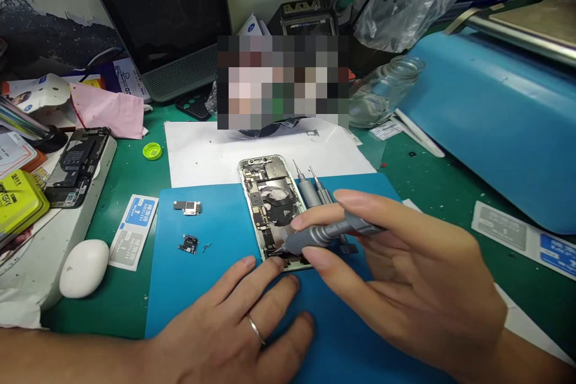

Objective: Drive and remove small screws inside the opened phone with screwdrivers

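An opened phone (269, 198) with its circuit boards bare lies on a blue mat (202, 264). My right hand (405, 276) pinches a grey screwdriver (333, 233), whose tip rests at the phone's near end. My left hand (234, 324), a ring on one finger, lies flat on the mat with fingers spread, its fingertips touching the phone's near edge. Two more grey screwdrivers (310, 189) lie just right of the phone. Two small removed parts (188, 207) and tiny screws (206, 246) sit on the mat to the left.
A white sheet (202, 156) lies behind the mat. At left are another opened phone (76, 165) on a white box, a white mouse-shaped case (84, 267), a yellow tin (18, 201) and a green cap (152, 150). A glass jar (382, 93), a dark screen (166, 18) and a blue machine (495, 120) stand behind.
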Demonstrator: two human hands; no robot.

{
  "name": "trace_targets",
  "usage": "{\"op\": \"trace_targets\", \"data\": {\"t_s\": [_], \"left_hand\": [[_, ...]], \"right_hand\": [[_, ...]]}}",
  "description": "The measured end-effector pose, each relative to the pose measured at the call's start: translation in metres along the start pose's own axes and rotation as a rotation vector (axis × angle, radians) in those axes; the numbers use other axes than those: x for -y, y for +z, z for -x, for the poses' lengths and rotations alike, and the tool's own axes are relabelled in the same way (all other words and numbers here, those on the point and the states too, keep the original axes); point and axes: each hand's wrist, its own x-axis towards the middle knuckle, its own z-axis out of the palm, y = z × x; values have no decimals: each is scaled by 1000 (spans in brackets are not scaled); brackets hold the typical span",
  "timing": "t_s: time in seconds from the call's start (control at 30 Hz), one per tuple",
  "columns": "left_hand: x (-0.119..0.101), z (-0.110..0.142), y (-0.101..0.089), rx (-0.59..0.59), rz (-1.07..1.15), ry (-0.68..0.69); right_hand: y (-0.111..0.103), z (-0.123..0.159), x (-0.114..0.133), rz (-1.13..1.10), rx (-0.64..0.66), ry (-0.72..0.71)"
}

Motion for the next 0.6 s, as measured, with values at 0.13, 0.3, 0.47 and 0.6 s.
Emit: {"op": "trace_targets", "data": {"t_s": [0.13, 0.3, 0.47, 0.6], "left_hand": [[0, 0, -1, 8, 12, -23], [0, -2, -1, 15, 28, -25], [0, 0, 0, 13, 35, -32], [-1, 1, 1, 27, 54, -30]], "right_hand": [[-1, -1, 0, -1, -11, 5], [-1, -3, 1, 4, -15, 4], [-2, -3, 1, 11, 0, 12], [-2, -1, 2, 18, 4, 25]]}}
